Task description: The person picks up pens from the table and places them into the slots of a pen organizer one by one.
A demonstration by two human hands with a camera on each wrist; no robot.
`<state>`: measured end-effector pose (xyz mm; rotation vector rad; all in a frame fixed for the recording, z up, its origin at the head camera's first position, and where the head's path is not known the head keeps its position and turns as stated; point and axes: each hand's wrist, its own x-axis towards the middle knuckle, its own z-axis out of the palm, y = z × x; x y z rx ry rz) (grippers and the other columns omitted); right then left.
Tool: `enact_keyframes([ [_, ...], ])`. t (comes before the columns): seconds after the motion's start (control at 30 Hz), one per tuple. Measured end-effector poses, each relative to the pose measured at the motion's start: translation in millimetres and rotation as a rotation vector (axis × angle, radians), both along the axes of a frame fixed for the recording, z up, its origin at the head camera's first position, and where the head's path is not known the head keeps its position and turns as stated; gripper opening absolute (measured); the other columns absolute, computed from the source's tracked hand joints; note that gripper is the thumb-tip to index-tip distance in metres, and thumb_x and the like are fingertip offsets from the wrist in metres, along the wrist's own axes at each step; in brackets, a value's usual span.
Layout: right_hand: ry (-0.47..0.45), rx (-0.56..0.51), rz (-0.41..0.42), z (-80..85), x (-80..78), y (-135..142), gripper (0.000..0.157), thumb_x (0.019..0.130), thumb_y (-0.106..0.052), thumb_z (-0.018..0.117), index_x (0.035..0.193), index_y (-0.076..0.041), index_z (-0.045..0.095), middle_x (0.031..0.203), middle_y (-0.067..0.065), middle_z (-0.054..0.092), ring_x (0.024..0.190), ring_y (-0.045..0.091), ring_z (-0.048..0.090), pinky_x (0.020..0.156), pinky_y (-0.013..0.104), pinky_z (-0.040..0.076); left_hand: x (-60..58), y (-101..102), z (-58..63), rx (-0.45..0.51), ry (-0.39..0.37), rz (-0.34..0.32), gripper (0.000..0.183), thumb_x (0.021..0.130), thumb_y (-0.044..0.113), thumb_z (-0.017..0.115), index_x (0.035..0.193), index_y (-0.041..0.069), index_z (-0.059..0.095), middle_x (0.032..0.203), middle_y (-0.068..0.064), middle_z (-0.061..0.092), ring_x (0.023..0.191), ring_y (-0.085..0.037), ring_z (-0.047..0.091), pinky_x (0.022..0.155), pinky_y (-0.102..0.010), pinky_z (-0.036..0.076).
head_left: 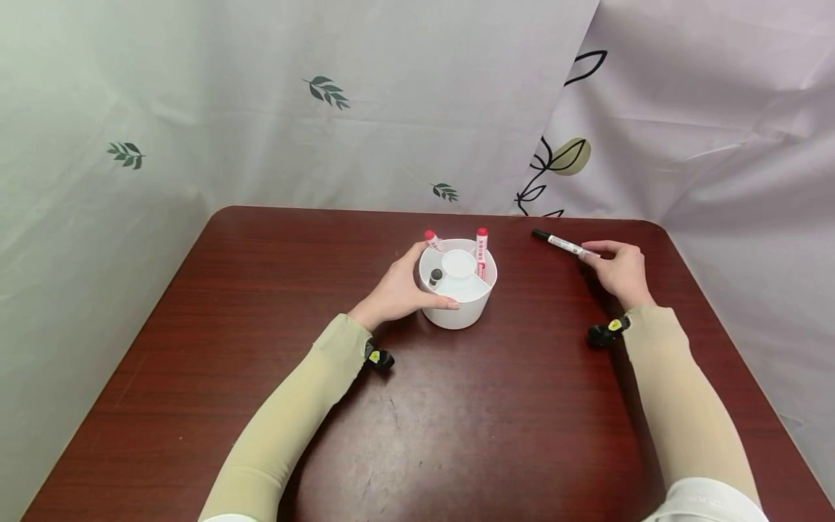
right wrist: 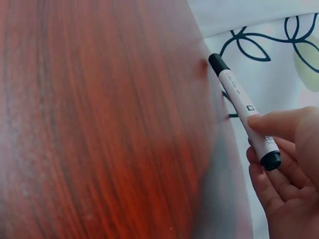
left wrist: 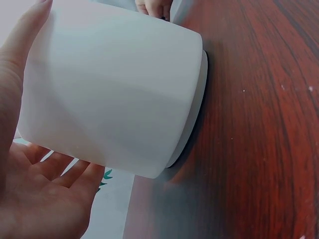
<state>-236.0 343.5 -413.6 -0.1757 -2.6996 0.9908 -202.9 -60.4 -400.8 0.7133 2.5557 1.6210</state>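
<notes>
My left hand grips a round white pen holder by its side, thumb across the near wall and fingers round the far left. In the left wrist view the white wall of the holder fills much of the picture, its base at the tabletop. Inside stand two red-capped markers, one upright at the right and one leaning at the back left, plus a dark-capped marker. Off to the right, my right hand pinches a white marker with black ends between thumb and fingers, black cap pointing away.
The dark red wooden table reaches back to a pale curtain with leaf prints. Each wrist wears a small black camera, one on the left and one on the right.
</notes>
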Motion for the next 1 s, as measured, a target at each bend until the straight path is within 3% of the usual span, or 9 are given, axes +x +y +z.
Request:
enact_keyframes([
  [0.27, 0.025, -0.059, 0.017, 11.9, 5.9, -6.3, 0.035, 0.084, -0.037, 0.069, 0.109, -0.012, 0.071, 0.091, 0.005, 0.067, 0.075, 0.013, 0.048, 0.057, 0.020, 0.038, -0.8, 0.6, -1.4, -0.013, 0.011, 0.014, 0.095, 0.051, 0.057, 0.086, 0.130, 0.028, 0.042, 0.116, 0.015, 0.053, 0.103, -0.005, 0.049, 0.090, -0.032, 0.040],
  [0.63, 0.091, -0.186, 0.053, 37.0, 17.5, -19.2, 0.035, 0.082, -0.033, 0.073, 0.109, -0.012, 0.071, 0.091, -0.003, 0.066, 0.086, 0.010, 0.049, 0.068, 0.019, 0.035, 0.4, 1.1, 0.6, -0.013, 0.004, 0.021, 0.097, 0.051, 0.057, 0.086, 0.132, 0.026, 0.042, 0.116, 0.014, 0.052, 0.104, -0.005, 0.049, 0.090, -0.032, 0.040],
  [0.87, 0.126, -0.334, 0.083, 51.6, 24.4, -27.6, 0.030, 0.081, -0.020, 0.075, 0.110, -0.015, 0.071, 0.093, -0.001, 0.063, 0.077, 0.008, 0.054, 0.061, 0.016, 0.040, 0.8, 1.1, 0.1, -0.017, 0.004, 0.025, 0.097, 0.050, 0.058, 0.086, 0.131, 0.027, 0.042, 0.115, 0.015, 0.053, 0.103, -0.004, 0.049, 0.090, -0.031, 0.040],
  [1.0, 0.159, -0.406, 0.113, 67.6, 34.7, -40.6, 0.031, 0.080, -0.011, 0.075, 0.111, -0.011, 0.071, 0.094, 0.001, 0.063, 0.079, 0.009, 0.058, 0.066, 0.014, 0.045, 0.6, 1.0, -0.1, -0.009, -0.001, 0.020, 0.096, 0.051, 0.056, 0.086, 0.131, 0.027, 0.042, 0.116, 0.015, 0.052, 0.104, -0.004, 0.049, 0.091, -0.031, 0.040],
])
